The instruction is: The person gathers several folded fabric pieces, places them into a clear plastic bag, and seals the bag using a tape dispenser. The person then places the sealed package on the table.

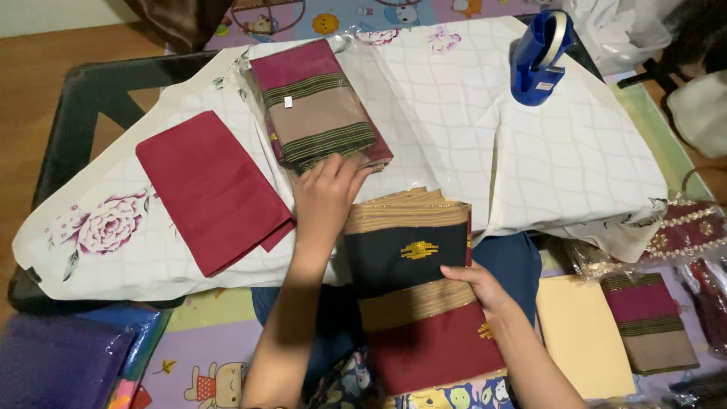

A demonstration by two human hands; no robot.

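Note:
A folded cloth [413, 284] in black, gold and dark red rests against the near edge of the low table [83, 98], on my lap. My right hand [477, 288] grips its right edge. My left hand [324, 198] lies on its top left corner, fingers spread and touching the near end of a plastic-wrapped folded cloth [318, 106] with maroon, beige and green stripes. A plain dark red folded cloth [212, 189] lies to the left of my left hand.
A white floral sheet [530, 159] covers the table. A blue tape dispenser [539, 57] stands at the far right. More folded cloths [651, 322] and a cream sheet [579, 333] lie on the floor at right; a purple packet [60, 360] at lower left.

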